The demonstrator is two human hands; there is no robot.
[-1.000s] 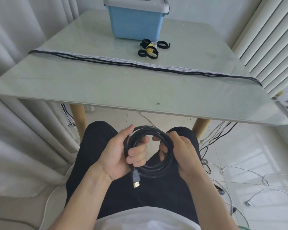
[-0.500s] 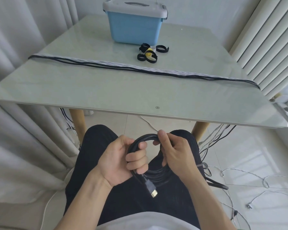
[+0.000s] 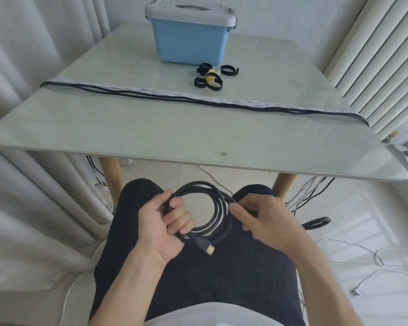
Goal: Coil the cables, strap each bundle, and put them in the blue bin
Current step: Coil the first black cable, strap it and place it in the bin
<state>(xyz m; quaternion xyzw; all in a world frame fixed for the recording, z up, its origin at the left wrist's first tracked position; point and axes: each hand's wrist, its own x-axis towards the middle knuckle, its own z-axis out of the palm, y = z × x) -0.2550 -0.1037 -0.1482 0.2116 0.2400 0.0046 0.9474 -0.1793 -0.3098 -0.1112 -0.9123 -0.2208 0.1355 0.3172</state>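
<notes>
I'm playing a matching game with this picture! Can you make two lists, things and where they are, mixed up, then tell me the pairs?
Things:
1. coiled black cable
2. blue bin
3. straps
4. long cables

Places:
A. stretched across the table
B. far end of the table, lid on
C. held in both hands above the lap
D. on the table just before the bin

Pairs: 1-C, 2-B, 3-D, 4-A

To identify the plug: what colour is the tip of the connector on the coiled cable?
Gold, on a black connector. Head view shows it.
</notes>
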